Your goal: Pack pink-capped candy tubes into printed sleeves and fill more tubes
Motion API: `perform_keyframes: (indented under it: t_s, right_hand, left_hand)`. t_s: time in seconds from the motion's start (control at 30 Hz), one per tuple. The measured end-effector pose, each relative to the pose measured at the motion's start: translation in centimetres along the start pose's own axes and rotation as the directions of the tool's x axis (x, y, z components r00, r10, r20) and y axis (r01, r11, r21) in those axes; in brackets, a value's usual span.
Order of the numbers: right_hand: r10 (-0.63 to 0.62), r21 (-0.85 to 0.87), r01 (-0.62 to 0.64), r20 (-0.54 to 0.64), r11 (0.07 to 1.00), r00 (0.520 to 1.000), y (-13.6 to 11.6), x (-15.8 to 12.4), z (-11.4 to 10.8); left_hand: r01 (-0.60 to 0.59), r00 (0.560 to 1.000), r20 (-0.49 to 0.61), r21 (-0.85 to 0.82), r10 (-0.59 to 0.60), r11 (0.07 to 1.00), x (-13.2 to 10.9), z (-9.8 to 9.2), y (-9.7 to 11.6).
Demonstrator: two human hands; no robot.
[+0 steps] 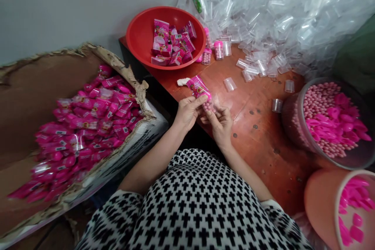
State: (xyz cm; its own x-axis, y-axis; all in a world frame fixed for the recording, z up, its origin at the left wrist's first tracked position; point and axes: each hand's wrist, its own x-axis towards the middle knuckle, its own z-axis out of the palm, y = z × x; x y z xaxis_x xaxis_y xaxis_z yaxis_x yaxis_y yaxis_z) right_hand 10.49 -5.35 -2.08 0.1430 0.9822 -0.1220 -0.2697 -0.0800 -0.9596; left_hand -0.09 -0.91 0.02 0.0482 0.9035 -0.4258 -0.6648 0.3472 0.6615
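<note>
My left hand (187,111) pinches a pink printed sleeve wrapper (198,87) at its lower end. My right hand (220,122) is closed around a small clear tube filled with pink candy balls (209,105), which sits at the mouth of the wrapper. Both hands meet above the near edge of a reddish-brown wooden table (258,121). My forearms come out of a black-and-white cross-patterned top.
A red bowl (140,35) holds pink wrappers. Left, a torn cardboard box (32,90) is full of pink wrapped tubes. Clear empty tubes (263,19) are heaped at the back. A clear tub of pink balls and caps (331,121) and an orange bucket (322,199) stand right.
</note>
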Motion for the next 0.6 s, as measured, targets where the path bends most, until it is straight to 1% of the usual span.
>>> perform_keyframes:
  t_s: [0.1, 0.17, 0.33, 0.4, 0.53, 0.6]
  right_hand:
    - [-0.038, -0.04, 0.039, 0.022, 0.998, 0.999, 0.1, -0.1, -0.2]
    - [-0.032, -0.014, 0.032, 0.029, 0.999, 0.999, 0.1, -0.2, -0.2]
    - [0.084, 0.139, -0.09, 0.044, 0.986, 0.995, -0.1, -0.3, 0.1]
    - [0.083, 0.162, -0.086, 0.026, 0.983, 0.996, 0.1, -0.3, 0.2]
    - [-0.003, 0.144, 0.007, -0.029, 0.99, 1.0, 0.6, 0.3, -0.1]
    - [0.012, 0.15, -0.012, 0.0, 0.989, 1.0, 0.6, 0.7, -0.4]
  left_hand:
    - [0.026, 0.999, -0.022, -0.033, -0.027, 0.999, -0.1, 0.4, 0.0]
    - [0.04, 0.999, -0.002, -0.017, -0.04, 0.999, -0.2, 0.4, 0.1]
    - [0.087, 0.995, 0.051, 0.091, -0.092, 0.992, -0.3, 0.0, 0.6]
    - [0.07, 0.996, 0.046, 0.119, -0.076, 0.99, -0.4, 0.0, 0.4]
    - [-0.003, 1.0, -0.012, 0.13, 0.004, 0.992, -1.1, 0.5, -1.1]
    - [-0.018, 0.999, -0.034, 0.101, 0.021, 0.995, -1.5, 0.8, -1.8]
